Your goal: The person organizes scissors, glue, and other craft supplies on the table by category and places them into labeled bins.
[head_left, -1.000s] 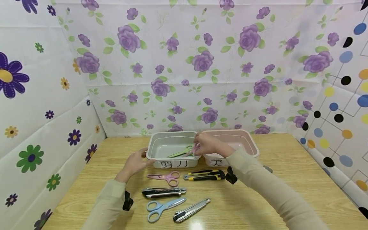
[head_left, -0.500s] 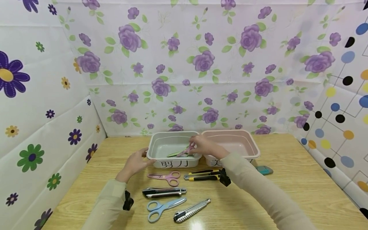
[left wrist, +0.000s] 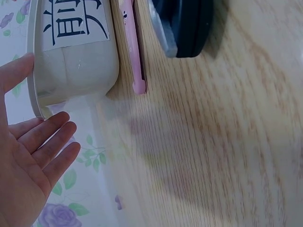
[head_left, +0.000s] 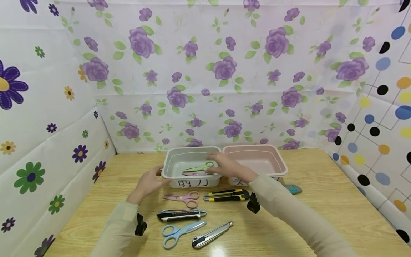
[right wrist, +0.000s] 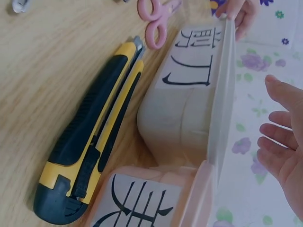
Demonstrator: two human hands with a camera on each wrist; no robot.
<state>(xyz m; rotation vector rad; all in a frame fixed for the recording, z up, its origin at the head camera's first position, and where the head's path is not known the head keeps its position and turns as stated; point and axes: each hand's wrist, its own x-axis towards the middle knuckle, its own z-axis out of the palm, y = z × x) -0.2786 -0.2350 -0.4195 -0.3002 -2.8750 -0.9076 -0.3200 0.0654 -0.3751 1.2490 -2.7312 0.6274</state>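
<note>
The left hand (head_left: 149, 184) is holding the near-left corner of the grey bin (head_left: 189, 177), thumb pressing the front rim, 4 fingers lying slightly spread at the side. Inside, green scissors (head_left: 196, 168) and mauve-pink scissors (head_left: 195, 174) are lying close together. In front, pink scissors (head_left: 184, 198), a black-and-silver cutter (head_left: 181, 214) and blue scissors (head_left: 176, 233) are resting on the table (head_left: 128, 171), a silver cutter (head_left: 212, 235) lying farther right. The right hand (head_left: 229, 166) is hovering over the grey bin's right end, thumb and fingers spreading loosely apart. A yellow-and-black cutter (right wrist: 90, 113) is lying before the 2 bins; the pink bin (head_left: 257, 156) is standing just beside the grey bin, a teal cutter (head_left: 293, 189) showing past the right sleeve (head_left: 289, 205).
</note>
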